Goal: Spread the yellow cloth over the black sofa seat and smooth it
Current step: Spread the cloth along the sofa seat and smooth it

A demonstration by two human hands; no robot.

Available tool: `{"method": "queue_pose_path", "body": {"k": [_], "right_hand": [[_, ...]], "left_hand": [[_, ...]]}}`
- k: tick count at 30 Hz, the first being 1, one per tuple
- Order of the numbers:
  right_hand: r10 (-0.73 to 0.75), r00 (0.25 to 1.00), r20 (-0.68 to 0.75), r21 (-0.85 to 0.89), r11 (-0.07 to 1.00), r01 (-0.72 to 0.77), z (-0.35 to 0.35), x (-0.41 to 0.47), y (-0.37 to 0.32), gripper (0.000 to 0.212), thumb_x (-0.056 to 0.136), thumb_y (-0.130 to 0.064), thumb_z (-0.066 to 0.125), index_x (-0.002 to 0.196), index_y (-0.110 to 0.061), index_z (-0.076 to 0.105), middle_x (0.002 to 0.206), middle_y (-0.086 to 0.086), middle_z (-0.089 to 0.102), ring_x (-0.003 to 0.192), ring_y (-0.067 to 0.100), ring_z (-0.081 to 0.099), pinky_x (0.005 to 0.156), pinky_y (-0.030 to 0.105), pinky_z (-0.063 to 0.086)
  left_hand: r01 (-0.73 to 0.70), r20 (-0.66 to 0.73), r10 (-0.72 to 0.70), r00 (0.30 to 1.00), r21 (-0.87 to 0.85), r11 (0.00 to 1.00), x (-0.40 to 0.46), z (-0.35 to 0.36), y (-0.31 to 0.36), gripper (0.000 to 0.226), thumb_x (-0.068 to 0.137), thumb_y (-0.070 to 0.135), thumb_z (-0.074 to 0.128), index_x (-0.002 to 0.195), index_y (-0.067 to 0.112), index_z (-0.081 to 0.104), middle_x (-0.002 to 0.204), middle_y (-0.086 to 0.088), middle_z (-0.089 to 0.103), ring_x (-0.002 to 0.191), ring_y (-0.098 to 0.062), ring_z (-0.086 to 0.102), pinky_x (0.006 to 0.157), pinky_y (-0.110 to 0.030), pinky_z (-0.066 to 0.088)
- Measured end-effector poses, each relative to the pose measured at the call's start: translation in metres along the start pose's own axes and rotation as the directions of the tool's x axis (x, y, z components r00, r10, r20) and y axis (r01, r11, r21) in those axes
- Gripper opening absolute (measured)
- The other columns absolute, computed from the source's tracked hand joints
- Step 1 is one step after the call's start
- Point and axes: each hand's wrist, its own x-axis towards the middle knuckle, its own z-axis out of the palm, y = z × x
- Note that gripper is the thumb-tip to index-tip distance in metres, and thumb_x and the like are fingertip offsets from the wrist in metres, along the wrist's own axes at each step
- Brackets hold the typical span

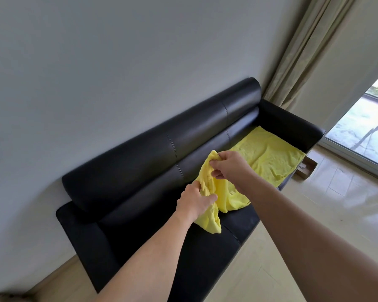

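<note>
1. The left hand (194, 202) and right hand (228, 166) cover part of the bunched yellow cloth (268, 158);
2. the curtain (310, 51) and window (367, 131) run off the frame's edge;
3. a blurred brown object (2, 297) is cut off at the bottom-left corner.

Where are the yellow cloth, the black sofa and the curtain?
yellow cloth (268, 155): head view, on its flat spread part.
black sofa (151, 153): head view, on the round backrest.
curtain (303, 51): head view, on its hanging folds.
</note>
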Motion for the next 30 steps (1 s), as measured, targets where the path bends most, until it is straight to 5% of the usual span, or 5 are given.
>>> {"method": "queue_pose_path", "body": {"k": [5,10,15,17,30], "right_hand": [[-0.29,0.945,-0.149,-0.445,0.873,0.198,-0.004,0.007,-0.007,0.016,0.094,-0.022,0.058,0.099,-0.009,0.067,0.106,-0.001,0.044,0.108,0.016,0.035,0.098,0.028,0.027],[-0.441,0.898,-0.014,-0.55,0.753,0.361,-0.013,0.007,-0.008,0.022,0.092,0.0,0.04,0.102,-0.014,0.055,0.092,0.002,0.057,0.084,0.023,0.054,0.064,0.032,0.038],[-0.391,0.772,0.501,-0.865,-0.214,0.453,-0.013,0.009,-0.014,0.036,0.094,-0.005,0.044,0.128,-0.015,0.05,0.109,0.005,0.056,0.097,0.024,0.059,0.084,0.033,0.042],[-0.341,0.793,0.505,-0.846,-0.379,0.376,-0.006,0.01,-0.015,0.023,0.094,-0.007,0.045,0.114,-0.012,0.056,0.105,0.006,0.056,0.092,0.022,0.058,0.077,0.032,0.041],[0.057,0.966,-0.251,-0.962,-0.126,-0.242,-0.02,-0.001,-0.013,0.051,0.076,0.007,0.064,0.124,0.0,0.048,0.08,0.011,0.06,0.049,0.027,0.057,0.038,0.027,0.042]], "left_hand": [[0.087,-0.15,-0.116,0.982,-0.189,0.978,0.009,-0.009,0.001,0.015,0.092,0.027,0.045,0.088,0.016,0.054,0.086,-0.001,0.059,0.071,-0.014,0.056,0.062,-0.03,0.047],[0.056,-0.311,-0.139,0.94,-0.263,0.963,0.013,-0.032,-0.004,0.017,0.093,0.016,0.038,0.089,0.012,0.054,0.086,-0.004,0.059,0.073,-0.02,0.058,0.061,-0.034,0.05],[0.013,-0.428,0.071,0.901,0.192,0.981,0.018,-0.055,-0.025,0.016,0.095,0.015,0.037,0.098,0.013,0.053,0.099,-0.005,0.052,0.08,-0.023,0.056,0.069,-0.038,0.053],[-0.022,-0.37,0.231,0.9,0.49,0.871,0.018,-0.062,-0.036,0.011,0.095,0.013,0.041,0.1,0.014,0.051,0.104,-0.005,0.049,0.081,-0.021,0.055,0.063,-0.031,0.05],[0.63,-0.438,-0.469,0.767,0.372,0.682,0.023,-0.176,-0.106,0.029,0.09,0.02,0.054,0.114,0.006,0.062,0.108,-0.011,0.058,0.099,-0.03,0.059,0.08,-0.038,0.05]]}}
